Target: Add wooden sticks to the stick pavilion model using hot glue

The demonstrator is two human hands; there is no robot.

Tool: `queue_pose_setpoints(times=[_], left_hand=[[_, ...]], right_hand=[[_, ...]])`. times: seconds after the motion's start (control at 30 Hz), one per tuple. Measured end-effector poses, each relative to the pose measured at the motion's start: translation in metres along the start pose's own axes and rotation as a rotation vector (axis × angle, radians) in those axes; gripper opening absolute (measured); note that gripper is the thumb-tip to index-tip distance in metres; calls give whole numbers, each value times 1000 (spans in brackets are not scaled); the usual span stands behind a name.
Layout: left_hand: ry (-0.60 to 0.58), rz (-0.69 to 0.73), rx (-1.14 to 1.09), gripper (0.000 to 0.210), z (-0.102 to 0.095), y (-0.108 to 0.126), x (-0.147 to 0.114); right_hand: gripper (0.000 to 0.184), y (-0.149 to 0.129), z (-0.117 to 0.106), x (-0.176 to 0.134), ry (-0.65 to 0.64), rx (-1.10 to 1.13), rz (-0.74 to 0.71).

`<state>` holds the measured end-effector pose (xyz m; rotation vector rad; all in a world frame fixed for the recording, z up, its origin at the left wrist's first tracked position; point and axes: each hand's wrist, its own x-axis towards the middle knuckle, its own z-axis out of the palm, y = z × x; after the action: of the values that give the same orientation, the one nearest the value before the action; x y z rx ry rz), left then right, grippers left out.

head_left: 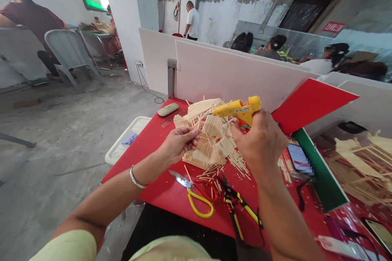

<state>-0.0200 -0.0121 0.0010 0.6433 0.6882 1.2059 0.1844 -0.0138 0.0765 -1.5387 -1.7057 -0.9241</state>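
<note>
My right hand [260, 142] grips a yellow hot glue gun [235, 109], its nozzle pointing left above the table. My left hand [183, 142] is closed in a pinch just below and left of the nozzle. Thin wooden sticks show at its fingertips, but I cannot tell what is between them. Behind and below both hands sits a model built of wooden sticks [203, 153], with ribbed panels; my hands partly cover it. Loose sticks [240, 163] lie at its right and front. Nearer to me are scissors [199, 200] with yellow and red handles and black-and-yellow pliers [237, 204].
A red table [165, 185] carries a glasses case [168, 109] and a phone [300, 158]. White partition boards [232, 69] stand behind, with a red board [315, 104] and green board [321, 175] at right. Another stick structure [364, 163] lies beyond. Several people sit or stand farther off.
</note>
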Motion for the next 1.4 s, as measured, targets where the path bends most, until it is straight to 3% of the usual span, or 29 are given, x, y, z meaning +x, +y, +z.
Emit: queue_pose_setpoints(times=[0.27, 0.67, 1.4], left_hand=[[-105, -28, -31, 18, 0, -1, -4], [-170, -80, -57, 18, 2, 2, -8], [-162, -60, -28, 19, 2, -1, -5]], right_hand=[[27, -2, -2, -3, -16, 20, -26], [24, -1, -7, -2, -33, 28, -26], [22, 4, -7, -3, -44, 43, -18]])
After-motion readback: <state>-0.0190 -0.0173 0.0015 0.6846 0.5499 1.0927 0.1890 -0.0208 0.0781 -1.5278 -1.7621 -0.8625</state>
